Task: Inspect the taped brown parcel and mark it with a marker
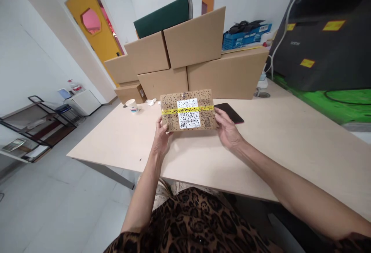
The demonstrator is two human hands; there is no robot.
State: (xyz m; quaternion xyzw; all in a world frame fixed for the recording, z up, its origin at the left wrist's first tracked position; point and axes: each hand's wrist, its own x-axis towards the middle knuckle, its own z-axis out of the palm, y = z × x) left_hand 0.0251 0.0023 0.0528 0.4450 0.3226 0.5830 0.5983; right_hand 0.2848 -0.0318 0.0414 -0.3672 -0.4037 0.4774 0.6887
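Observation:
A small cardboard box is held up over the table between my two hands. Black speckles cover its face, a yellow tape strip runs across the middle, and a white label sits at its centre. My left hand grips the lower left corner, with the thumb on the front. On the opposite side, my right hand is closed round the right edge. Parts of the fingers of both hands are hidden behind the box. Behind my right hand lies a dark flat tablet-like object.
Large cardboard boxes are stacked along the table's back, with a dark green box on top. A paper cup stands at the left. Farther back are a blue basket and a black machine on a green surface.

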